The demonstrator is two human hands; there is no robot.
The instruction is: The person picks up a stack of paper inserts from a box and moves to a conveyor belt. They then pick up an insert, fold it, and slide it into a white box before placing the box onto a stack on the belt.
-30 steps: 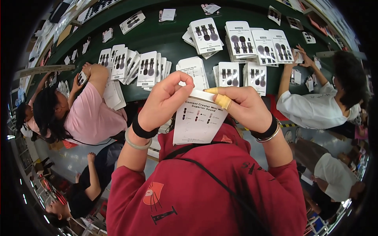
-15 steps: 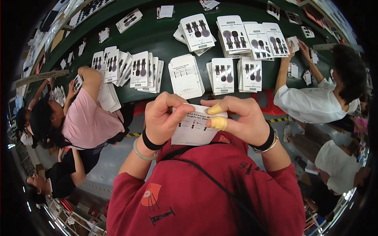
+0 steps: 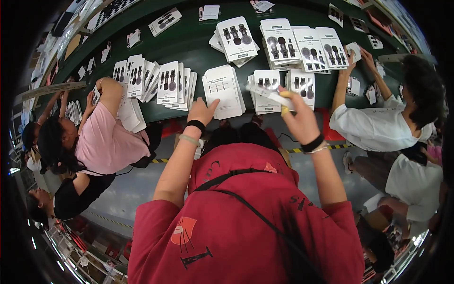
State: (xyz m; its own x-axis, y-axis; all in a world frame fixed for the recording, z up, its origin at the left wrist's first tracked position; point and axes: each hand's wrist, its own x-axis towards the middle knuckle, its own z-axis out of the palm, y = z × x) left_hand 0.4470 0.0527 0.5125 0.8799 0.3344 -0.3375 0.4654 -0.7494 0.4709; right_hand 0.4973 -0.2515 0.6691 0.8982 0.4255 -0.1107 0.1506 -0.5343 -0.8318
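My right hand, with yellow tape round two fingertips, pinches a white printed card seen nearly edge-on and slightly blurred. The card hangs over a stack of white cards with black product pictures, hiding part of it. To the left, my left hand is at the near left corner of a stack of plainer white cards. Its thumb and forefinger are spread apart, and nothing shows between them. Some of its fingertips are hard to make out against the stack's edge.
More stacks of pictured cards stand on the dark green table, left and far right. Small packs lie along its far side. A person in pink works at my left, and one in white at my right.
Both hands were together near my chest, folding or pressing the card's top edge. They have parted and reached forward: the right carries the card, the left has reached the plain stack.
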